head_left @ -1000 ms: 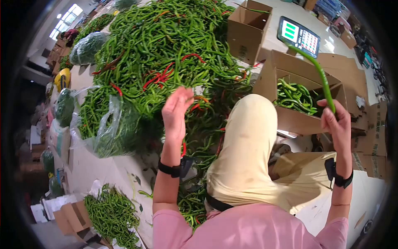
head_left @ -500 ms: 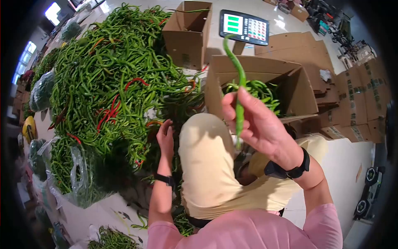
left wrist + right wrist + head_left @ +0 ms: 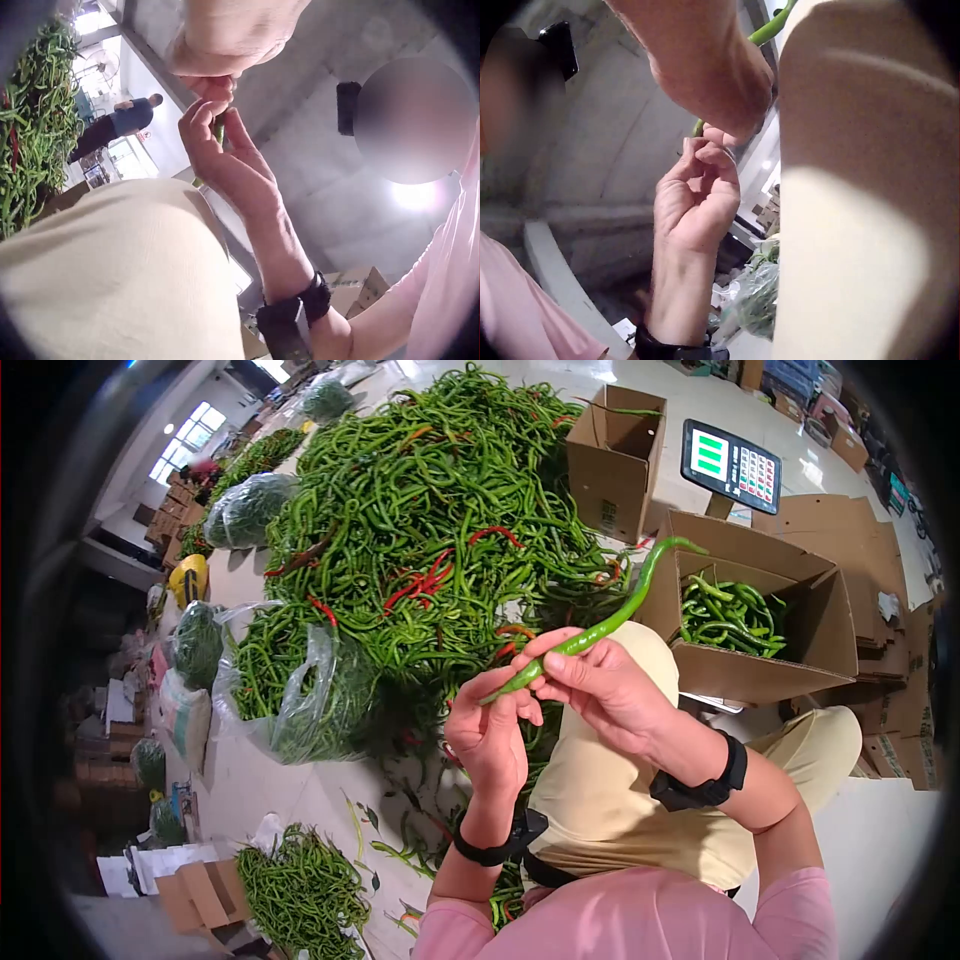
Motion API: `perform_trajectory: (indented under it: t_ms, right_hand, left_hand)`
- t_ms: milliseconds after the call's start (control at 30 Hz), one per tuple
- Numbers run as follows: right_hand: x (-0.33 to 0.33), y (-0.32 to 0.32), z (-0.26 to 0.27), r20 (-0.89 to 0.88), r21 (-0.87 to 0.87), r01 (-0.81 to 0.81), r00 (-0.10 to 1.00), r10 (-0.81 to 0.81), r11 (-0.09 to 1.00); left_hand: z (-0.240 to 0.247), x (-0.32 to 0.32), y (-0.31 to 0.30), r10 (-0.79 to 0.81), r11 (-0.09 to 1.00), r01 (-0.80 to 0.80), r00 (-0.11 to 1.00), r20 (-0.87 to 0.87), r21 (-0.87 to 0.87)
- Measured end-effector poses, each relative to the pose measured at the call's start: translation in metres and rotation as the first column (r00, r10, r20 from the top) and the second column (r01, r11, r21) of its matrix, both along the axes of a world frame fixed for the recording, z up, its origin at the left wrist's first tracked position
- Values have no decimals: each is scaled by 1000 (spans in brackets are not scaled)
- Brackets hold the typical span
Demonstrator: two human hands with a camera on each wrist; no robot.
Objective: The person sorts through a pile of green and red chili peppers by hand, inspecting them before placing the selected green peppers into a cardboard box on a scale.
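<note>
A long green chili pepper [image 3: 640,595] slants up to the right in the head view, in front of my raised knee. My right hand [image 3: 615,695] grips it along its lower half, thumb on top. At its lower left end the fingertips of my left hand [image 3: 490,740] pinch the pepper, close to the right fingers. From the left wrist, a short piece of the pepper [image 3: 219,131] shows between the right fingers. In the right wrist view the left fingers [image 3: 709,154] meet at its end, and the right hand hides its middle.
A big heap of green chilies [image 3: 420,490] with some red ones lies ahead. At right stands an open carton [image 3: 760,675] holding green chilies, a scale display [image 3: 730,465] behind it. Another carton [image 3: 610,480], a plastic bag of chilies [image 3: 300,710] and a smaller pile [image 3: 300,890] surround me.
My right hand has brought the chili from the right over to the middle and tilted it. The left hand has risen to meet it and now pinches its lower end.
</note>
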State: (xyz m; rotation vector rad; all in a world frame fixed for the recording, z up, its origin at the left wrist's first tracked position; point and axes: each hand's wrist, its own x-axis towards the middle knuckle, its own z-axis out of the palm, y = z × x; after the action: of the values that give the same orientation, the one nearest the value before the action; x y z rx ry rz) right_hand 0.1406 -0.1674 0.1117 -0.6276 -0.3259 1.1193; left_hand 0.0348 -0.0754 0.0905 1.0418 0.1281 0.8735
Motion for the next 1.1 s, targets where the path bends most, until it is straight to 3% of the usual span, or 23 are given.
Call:
perform_trajectory:
  t_ms: [200, 400, 467, 567, 633, 667, 700, 767, 833, 900, 933, 967, 1000, 1033, 1100]
  right_hand:
    - [-13, -4, 2, -122, 58, 31, 992, -23, 998]
    - [-13, -7, -8, -144, 79, 82, 987, -70, 993]
    - [-9, -13, 0, -123, 43, 117, 986, -111, 992]
    - [4, -38, 25, 152, 7, 263, 953, -261, 965]
    - [24, -73, 53, 581, -17, 531, 695, -424, 847]
    - [40, -93, 59, 766, 151, 665, 389, -512, 732]
    - [50, -114, 67, 864, 223, 752, 143, -483, 621]
    - [77, -152, 64, 928, 334, 804, -188, -322, 493]
    - [112, -191, 45, 981, 81, 913, -145, 132, 400]
    - [103, -187, 43, 968, 20, 928, -112, 225, 372]
    - [97, -185, 41, 958, -7, 934, -96, 270, 358]
    - [92, -182, 36, 986, -32, 902, -43, 164, 430]
    - [84, -179, 28, 998, -53, 866, 27, 60, 496]
    - [76, -176, 21, 994, -64, 828, 105, -43, 557]
    - [62, -166, 2, 973, -138, 777, 221, -61, 615]
  left_hand:
    - [1, -22, 12, 122, 992, -122, 993, 5, -15]
    - [-11, -37, 34, 132, 972, -128, 991, 9, -198]
    - [-24, -41, 48, 55, 973, -37, 996, 71, -230]
    - [-40, -46, 59, -26, 959, 26, 1000, 4, -281]
    - [-57, -53, 69, -44, 967, 19, 995, -93, -255]
    - [-67, -57, 73, -29, 973, -12, 985, -173, -230]
    - [-79, -60, 77, -10, 978, -42, 968, -250, -202]
    - [-104, -62, 80, 74, 985, -144, 850, -522, -94]
    - [-146, -59, 85, -32, 997, -16, 799, -600, -75]
    - [-189, -51, 82, -149, 988, 127, 715, -683, -83]
    - [-216, -44, 79, -124, 986, 166, 660, -741, -17]
    - [-244, -38, 77, -94, 976, 212, 599, -795, 44]
    - [-285, -33, 78, 68, 947, 212, 601, -797, 240]
    - [-287, -21, 75, 225, 877, 218, 602, -766, 429]
    - [-293, -1, 70, 366, 822, 181, 559, -744, 540]
